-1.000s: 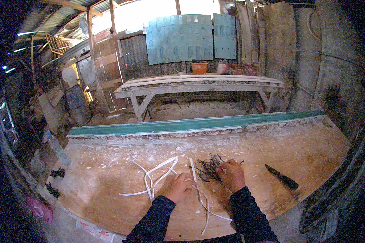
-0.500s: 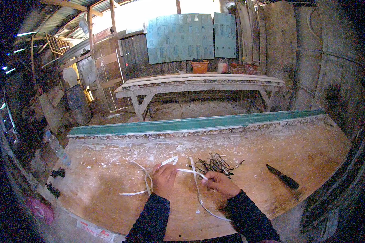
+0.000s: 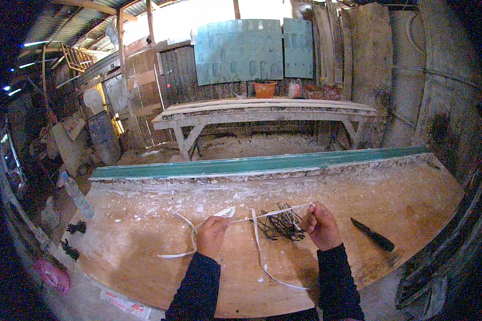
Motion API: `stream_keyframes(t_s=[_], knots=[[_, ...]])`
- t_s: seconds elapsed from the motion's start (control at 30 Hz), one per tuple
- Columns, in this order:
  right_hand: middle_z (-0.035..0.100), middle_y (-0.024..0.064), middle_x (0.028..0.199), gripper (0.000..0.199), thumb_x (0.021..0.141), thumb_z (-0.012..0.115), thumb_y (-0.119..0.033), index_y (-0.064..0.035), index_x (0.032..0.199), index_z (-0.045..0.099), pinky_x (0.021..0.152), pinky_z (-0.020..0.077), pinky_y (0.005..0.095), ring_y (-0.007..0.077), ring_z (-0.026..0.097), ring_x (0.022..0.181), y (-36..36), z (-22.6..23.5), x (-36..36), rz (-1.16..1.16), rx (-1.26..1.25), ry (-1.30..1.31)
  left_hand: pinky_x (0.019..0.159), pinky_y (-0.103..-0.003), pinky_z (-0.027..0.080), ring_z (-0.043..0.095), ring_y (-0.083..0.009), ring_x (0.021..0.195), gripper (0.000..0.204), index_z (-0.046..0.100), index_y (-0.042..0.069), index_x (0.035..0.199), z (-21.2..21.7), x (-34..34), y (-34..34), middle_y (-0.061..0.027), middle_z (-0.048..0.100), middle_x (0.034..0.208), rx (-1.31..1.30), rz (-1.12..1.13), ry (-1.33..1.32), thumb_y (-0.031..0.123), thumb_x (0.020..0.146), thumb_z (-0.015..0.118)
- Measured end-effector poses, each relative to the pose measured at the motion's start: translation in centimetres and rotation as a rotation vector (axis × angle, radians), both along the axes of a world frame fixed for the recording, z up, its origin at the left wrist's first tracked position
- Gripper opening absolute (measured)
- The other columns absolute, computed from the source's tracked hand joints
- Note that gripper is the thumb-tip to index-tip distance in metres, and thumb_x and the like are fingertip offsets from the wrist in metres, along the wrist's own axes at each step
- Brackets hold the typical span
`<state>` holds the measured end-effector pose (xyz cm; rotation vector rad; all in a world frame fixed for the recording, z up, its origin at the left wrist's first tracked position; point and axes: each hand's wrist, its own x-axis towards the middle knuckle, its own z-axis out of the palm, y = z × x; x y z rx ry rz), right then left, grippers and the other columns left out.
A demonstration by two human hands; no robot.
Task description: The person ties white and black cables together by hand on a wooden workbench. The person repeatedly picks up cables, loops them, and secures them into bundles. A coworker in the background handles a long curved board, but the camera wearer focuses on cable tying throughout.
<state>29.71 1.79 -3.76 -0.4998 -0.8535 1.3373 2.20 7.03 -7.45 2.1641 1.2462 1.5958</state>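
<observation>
A narrow white strip (image 3: 276,212) is stretched taut between my two hands above the wooden tabletop. My left hand (image 3: 212,235) pinches one end of it, beside a folded white piece and a loose loop of the same strip. My right hand (image 3: 322,227) grips the other end, raised higher and to the right. Behind the strip lies a tangled bundle of thin black ties or wires (image 3: 280,227), partly covered by it. Another length of white strip (image 3: 263,266) curves down across the table between my forearms.
A black-handled knife (image 3: 373,234) lies at the right. A long green moulding (image 3: 251,165) runs along the table's far edge. Two small black bundles (image 3: 69,250) and a plastic bottle (image 3: 77,196) are at the left edge. Farther back stands a bench (image 3: 268,109).
My right hand has moved right and upward, drawing the white strip out longer and tighter across the black bundle. My left hand has stayed nearly in place.
</observation>
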Motion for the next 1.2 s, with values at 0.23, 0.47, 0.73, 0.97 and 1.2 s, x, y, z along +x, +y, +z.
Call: stream_keyframes(t_s=[0.23, 0.47, 0.73, 0.97, 1.2], knots=[[0.051, -0.0010, 0.068, 0.023, 0.084, 0.050, -0.019, -0.0052, 0.103, 0.049, 0.053, 0.0390, 0.0241, 0.0100, 0.047, 0.054, -0.2, 0.8, 0.1, -0.018, 0.156, 0.095, 0.061, -0.029, 0.046, 0.057, -0.0206, 0.069, 0.013, 0.064, 0.007, 0.082, -0.8, 0.5, 0.2, -0.0070, 0.058, 0.077, -0.076, -0.139, 0.103, 0.003, 0.071, 0.059], [0.051, -0.0024, 0.072, 0.025, 0.085, 0.048, -0.019, -0.0077, 0.107, 0.048, 0.056, 0.0397, 0.0241, 0.0094, 0.047, 0.057, -0.4, 0.6, 0.5, -0.151, 0.227, 0.217, 0.061, -0.030, 0.046, 0.058, -0.0227, 0.072, 0.011, 0.064, 0.006, 0.082, -1.6, 0.5, 0.3, -0.0088, 0.060, 0.081, -0.183, -0.145, 0.131, 0.006, 0.073, 0.058], [0.058, 0.0056, 0.083, 0.020, 0.080, 0.053, -0.010, -0.0057, 0.100, 0.050, 0.067, 0.0463, 0.0277, 0.0152, 0.056, 0.074, 0.2, -1.3, -2.0, 0.039, 0.021, 0.007, 0.062, -0.024, 0.044, 0.057, -0.0123, 0.071, 0.016, 0.062, -0.001, 0.085, -0.8, 1.2, -0.1, -0.0055, 0.062, 0.078, -0.608, -0.168, 0.026, 0.010, 0.074, 0.062], [0.059, 0.0076, 0.084, 0.011, 0.078, 0.055, -0.005, -0.0028, 0.089, 0.053, 0.072, 0.0459, 0.0275, 0.0170, 0.056, 0.077, -0.3, -3.7, -6.8, 0.237, -0.336, -0.037, 0.070, -0.025, 0.045, 0.057, -0.0126, 0.076, 0.022, 0.058, 0.001, 0.095, -0.9, 3.1, -2.0, -0.0031, 0.061, 0.085, -0.820, -0.410, -0.302, 0.011, 0.075, 0.060], [0.058, 0.0064, 0.082, 0.006, 0.077, 0.056, -0.005, -0.0017, 0.083, 0.055, 0.073, 0.0445, 0.0261, 0.0153, 0.056, 0.077, -0.3, -4.1, -7.5, 0.228, -0.304, -0.072, 0.069, -0.021, 0.045, 0.057, -0.0104, 0.076, 0.018, 0.057, -0.002, 0.092, -2.6, 4.0, -1.4, -0.0062, 0.062, 0.086, -0.775, -0.618, -0.408, 0.004, 0.075, 0.060]])
